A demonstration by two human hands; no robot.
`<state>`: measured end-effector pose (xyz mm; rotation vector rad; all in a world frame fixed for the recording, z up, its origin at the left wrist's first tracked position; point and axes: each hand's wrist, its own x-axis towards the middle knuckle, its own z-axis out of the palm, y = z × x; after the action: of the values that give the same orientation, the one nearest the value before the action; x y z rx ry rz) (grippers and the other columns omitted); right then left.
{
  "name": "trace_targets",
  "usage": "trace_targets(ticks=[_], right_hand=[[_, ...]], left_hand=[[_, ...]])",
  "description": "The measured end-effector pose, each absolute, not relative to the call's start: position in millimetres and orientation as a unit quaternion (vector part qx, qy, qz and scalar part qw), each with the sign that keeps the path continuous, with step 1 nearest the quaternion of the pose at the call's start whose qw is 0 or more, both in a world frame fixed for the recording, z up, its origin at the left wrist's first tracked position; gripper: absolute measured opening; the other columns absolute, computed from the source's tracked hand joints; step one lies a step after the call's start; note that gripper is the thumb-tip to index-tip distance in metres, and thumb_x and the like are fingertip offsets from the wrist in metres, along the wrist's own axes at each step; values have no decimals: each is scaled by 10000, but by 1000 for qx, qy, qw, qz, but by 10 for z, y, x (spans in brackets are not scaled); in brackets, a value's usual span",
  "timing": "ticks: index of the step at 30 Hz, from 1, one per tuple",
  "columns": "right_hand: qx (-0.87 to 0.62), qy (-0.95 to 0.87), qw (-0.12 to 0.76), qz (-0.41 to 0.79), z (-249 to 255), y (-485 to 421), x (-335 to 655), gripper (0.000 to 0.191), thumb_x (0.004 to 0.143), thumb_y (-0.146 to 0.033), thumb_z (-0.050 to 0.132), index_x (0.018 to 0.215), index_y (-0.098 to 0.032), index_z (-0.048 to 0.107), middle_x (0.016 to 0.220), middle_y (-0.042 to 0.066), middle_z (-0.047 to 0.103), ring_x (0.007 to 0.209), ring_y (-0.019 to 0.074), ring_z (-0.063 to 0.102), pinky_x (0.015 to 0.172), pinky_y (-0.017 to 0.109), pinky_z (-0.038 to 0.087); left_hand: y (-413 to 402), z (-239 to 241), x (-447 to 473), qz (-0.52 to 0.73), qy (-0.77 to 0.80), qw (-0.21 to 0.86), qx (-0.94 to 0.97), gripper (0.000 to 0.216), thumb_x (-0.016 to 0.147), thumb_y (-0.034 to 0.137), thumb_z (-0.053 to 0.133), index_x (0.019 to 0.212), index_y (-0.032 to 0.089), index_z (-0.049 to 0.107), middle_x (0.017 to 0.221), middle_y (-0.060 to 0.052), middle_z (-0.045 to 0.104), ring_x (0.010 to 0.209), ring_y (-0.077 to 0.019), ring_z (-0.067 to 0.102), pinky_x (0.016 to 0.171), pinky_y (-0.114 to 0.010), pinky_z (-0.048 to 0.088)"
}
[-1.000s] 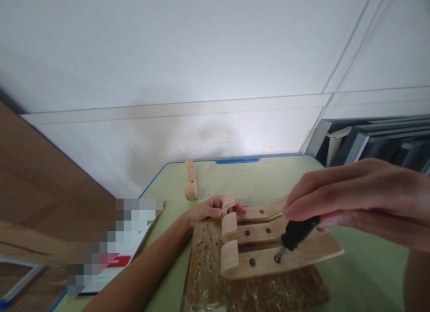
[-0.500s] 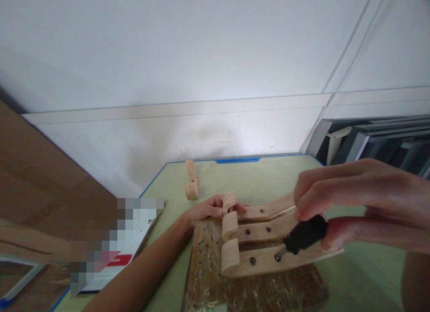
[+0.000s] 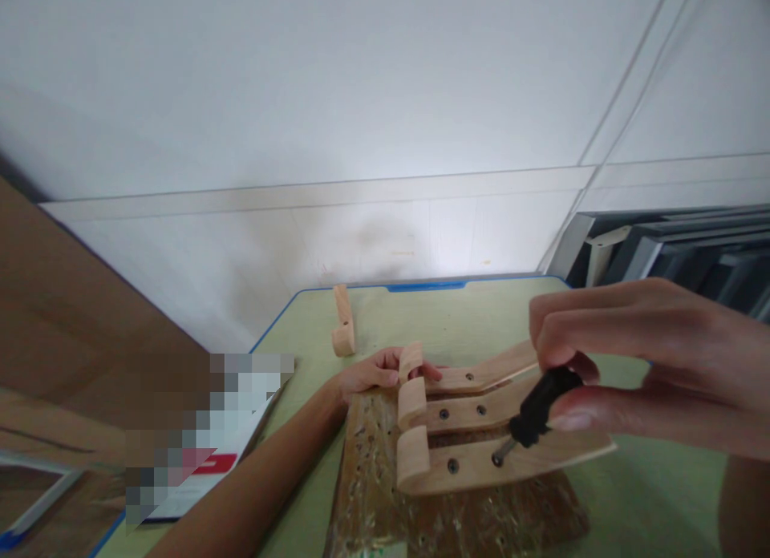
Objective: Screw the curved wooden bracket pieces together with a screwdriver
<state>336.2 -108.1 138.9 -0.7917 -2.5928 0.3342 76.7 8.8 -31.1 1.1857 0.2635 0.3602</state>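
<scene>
My right hand (image 3: 626, 365) pinches the black handle of a short screwdriver (image 3: 545, 406). The tip sits at a screw (image 3: 496, 458) in the nearest wooden hook (image 3: 475, 466), which has a second screw to its left. Behind it lie a middle wooden hook (image 3: 463, 415) with two screws and a far wooden hook (image 3: 448, 380), side by side. My left hand (image 3: 376, 371) is closed around the curled end of the far hook, its fingers partly hidden behind the wood. The hooks lie over a brown, tape-wrapped board (image 3: 373, 494) dotted with holes.
A loose wooden hook piece (image 3: 342, 325) lies farther back on the pale green table (image 3: 481, 305). Partly blurred papers (image 3: 198, 486) lie at the left edge. Dark flat panels (image 3: 691, 245) are stacked at the right, and a white wall (image 3: 361, 237) stands behind.
My right hand has turned the screwdriver, its fingers shifting on the handle, which now stands steeper. The tip stays at the same screw. My left hand and the hooks look unmoved.
</scene>
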Motion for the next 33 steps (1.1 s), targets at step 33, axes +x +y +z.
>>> trace_targets(ticks=[33], right_hand=[[-180, -918, 222, 276, 1461, -1098, 3343, 246, 829, -72, 474, 1023, -134, 611, 1036, 82, 629, 960, 144, 587, 805, 191, 467]], left_hand=[[111, -346, 743, 178, 152, 809, 539, 396, 643, 266, 667, 1001, 102, 627, 1056, -113, 627, 1012, -259, 550, 808, -312, 418]])
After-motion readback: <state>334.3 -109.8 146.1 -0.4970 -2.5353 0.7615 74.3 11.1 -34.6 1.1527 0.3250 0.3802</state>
